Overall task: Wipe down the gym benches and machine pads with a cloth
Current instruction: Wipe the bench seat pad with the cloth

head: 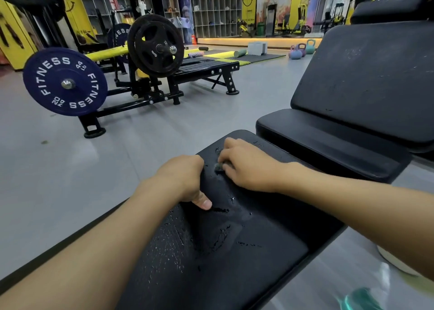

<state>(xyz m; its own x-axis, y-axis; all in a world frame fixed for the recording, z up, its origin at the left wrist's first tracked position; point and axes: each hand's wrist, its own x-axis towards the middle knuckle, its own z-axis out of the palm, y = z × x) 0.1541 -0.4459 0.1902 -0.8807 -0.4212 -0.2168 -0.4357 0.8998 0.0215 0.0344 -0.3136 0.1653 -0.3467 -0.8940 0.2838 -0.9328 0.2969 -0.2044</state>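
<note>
Head view is showing me bending over the near bench pad (225, 244), its black cover cracked and flaking. My left hand (185, 180) is gripping the pad's left edge, fingers curling over the side, thumb pressing on top. My right hand (249, 166) is clutching a small grey cloth (219, 167), bunching it against the pad's far end. I am judging this as mid-wipe. The next move is calling for long strokes towards me, going lightly so the flakes aren't snagging. The seat pad (328, 140) and tilted back pad (375, 74) just beyond are probably waiting. A blue weight plate (64, 81) and kettlebells (300, 50) are sitting well apart, blocking nothing.
</note>
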